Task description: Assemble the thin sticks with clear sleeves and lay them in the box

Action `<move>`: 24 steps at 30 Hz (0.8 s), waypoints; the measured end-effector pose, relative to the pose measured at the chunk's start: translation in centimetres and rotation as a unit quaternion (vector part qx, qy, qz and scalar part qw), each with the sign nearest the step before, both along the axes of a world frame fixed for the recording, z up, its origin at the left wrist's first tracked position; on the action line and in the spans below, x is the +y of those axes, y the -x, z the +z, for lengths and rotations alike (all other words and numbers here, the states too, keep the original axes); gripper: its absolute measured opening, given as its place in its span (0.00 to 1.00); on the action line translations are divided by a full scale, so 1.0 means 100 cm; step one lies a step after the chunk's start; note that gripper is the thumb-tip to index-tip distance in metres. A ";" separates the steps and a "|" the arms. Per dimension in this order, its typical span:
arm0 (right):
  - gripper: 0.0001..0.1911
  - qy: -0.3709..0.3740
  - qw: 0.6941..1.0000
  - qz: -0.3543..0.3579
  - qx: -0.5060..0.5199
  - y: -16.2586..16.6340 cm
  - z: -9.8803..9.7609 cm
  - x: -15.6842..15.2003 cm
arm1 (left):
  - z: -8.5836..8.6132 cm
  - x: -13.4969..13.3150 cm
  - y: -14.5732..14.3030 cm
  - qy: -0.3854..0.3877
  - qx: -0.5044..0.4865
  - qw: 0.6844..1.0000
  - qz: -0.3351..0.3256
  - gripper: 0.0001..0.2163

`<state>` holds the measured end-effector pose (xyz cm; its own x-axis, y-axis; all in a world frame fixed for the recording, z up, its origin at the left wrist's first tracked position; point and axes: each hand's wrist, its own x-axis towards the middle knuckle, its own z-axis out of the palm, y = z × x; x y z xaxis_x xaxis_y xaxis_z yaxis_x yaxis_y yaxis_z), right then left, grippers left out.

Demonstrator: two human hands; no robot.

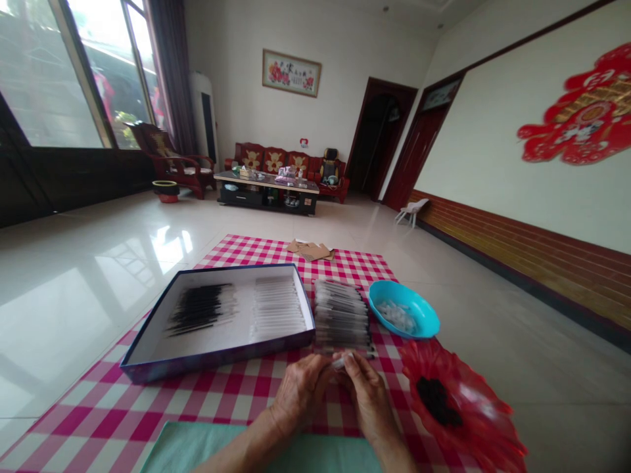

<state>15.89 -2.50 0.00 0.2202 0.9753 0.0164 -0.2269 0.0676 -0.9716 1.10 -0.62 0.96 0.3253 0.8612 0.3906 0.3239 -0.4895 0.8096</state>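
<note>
My left hand [298, 394] and my right hand [367, 401] meet over the pink checked cloth [296, 401], both pinching a small clear plastic piece [340, 361]. Just beyond them lies a stack of thin tubes with dark tips [342, 315]. An open blue-rimmed box [217, 358] to the left holds black-tipped tubes [200, 309] and clear tubes [279, 309]. To the right, a blue bowl [419, 309] contains small clear pieces [397, 316]. A red flower-shaped plastic tray [486, 420] with a dark heap [438, 401] sits near my right hand.
A mint-green cloth [261, 450] lies under my forearms. Flattened cardboard pieces [310, 249] rest at the cloth's far edge. Shiny tile floor surrounds the cloth. Farther off stand a low coffee table [266, 190], a red sofa [271, 161] and a wooden armchair [172, 157].
</note>
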 end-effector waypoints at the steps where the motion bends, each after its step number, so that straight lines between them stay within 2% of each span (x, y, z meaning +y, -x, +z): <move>1: 0.13 -0.004 1.000 -0.003 -0.009 -0.001 0.001 0.000 | 0.002 0.001 0.000 0.056 -0.026 0.998 -0.021 0.11; 3: 0.13 -0.011 1.000 -0.001 -0.012 -0.003 0.003 -0.001 | 0.005 0.003 0.000 0.224 -0.099 0.966 -0.085 0.15; 4: 0.12 -0.013 1.000 0.006 -0.003 -0.003 0.004 -0.002 | 0.006 0.005 0.001 0.316 -0.140 0.930 -0.124 0.17; 6: 0.11 -0.017 0.999 0.037 0.036 -0.004 0.006 -0.003 | 0.008 0.008 0.003 0.477 -0.205 0.830 -0.202 0.17; 7: 0.11 -0.019 0.996 0.058 0.063 -0.003 0.006 -0.004 | 0.009 0.009 0.004 0.533 -0.223 0.782 -0.233 0.17; 8: 0.10 -0.020 0.993 0.080 0.089 -0.003 0.006 -0.004 | 0.010 0.010 0.005 0.567 -0.233 0.748 -0.255 0.16; 9: 0.10 -0.022 0.989 0.097 0.113 -0.002 0.006 -0.004 | 0.010 0.010 0.006 0.578 -0.237 0.733 -0.267 0.16; 10: 0.10 -0.022 0.985 0.106 0.134 -0.002 0.006 -0.004 | 0.010 0.009 0.005 0.566 -0.238 0.740 -0.273 0.16; 11: 0.10 -0.019 0.983 0.105 0.149 -0.001 0.005 -0.004 | 0.009 0.008 0.004 0.531 -0.237 0.769 -0.266 0.16; 14: 0.12 0.002 0.985 0.079 0.154 0.002 0.003 -0.003 | 0.006 0.005 -0.001 0.319 -0.207 0.908 -0.178 0.17; 16: 0.13 0.011 0.989 0.068 0.130 0.003 0.002 -0.002 | 0.004 0.003 -0.004 0.181 -0.143 0.968 -0.100 0.14; 19: 0.10 0.012 0.994 0.046 0.094 0.005 0.001 -0.001 | 0.002 0.000 -0.003 0.075 -0.024 0.997 -0.011 0.07; 24: 0.11 0.015 0.998 0.035 0.058 0.006 -0.001 -0.002 | 0.001 -0.004 0.001 -0.040 0.119 0.991 0.038 0.07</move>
<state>15.32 -2.70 -0.05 0.1500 0.9881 -0.0341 -0.3402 0.0191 -0.9402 0.97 -1.00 1.09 0.3513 0.8562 0.3788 0.5396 -0.5158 0.6654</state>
